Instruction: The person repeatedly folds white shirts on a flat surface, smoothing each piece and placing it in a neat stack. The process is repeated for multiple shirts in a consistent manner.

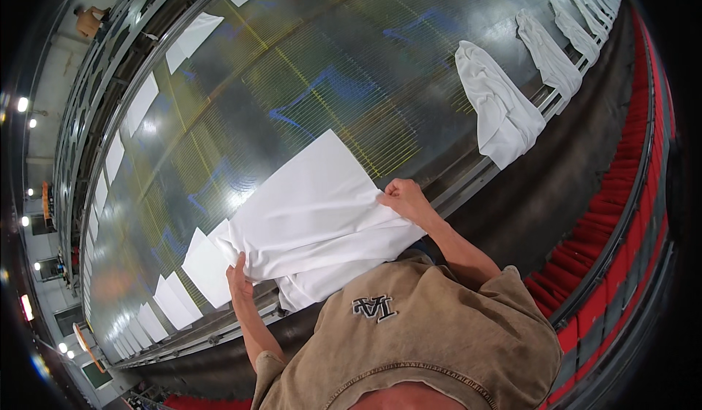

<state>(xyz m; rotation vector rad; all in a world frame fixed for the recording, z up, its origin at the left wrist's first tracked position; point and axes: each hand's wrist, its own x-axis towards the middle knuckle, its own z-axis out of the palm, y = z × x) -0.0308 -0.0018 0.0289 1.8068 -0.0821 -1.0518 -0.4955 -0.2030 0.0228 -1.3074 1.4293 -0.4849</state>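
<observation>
A white fabric panel [314, 198] lies partly on the long dark table [256, 143] in front of me, its far corner flat on the surface. The near part gathers in folds and hangs over the table's edge against my body. My left hand [240, 280] pinches the panel's near left edge. On the other side, my right hand [404, 199] grips the right edge with the fingers closed. Next to my left hand, another white fabric piece [207, 267] lies on the table, partly under the held panel.
White cloths [497, 106] drape over the metal rail [468, 183] at the right. More white panels [175, 300] line the near left edge, and others [142, 106] the far edge. Yellow and blue marks cover the tabletop. Red material [585, 256] runs along the right. A person [89, 22] stands far left.
</observation>
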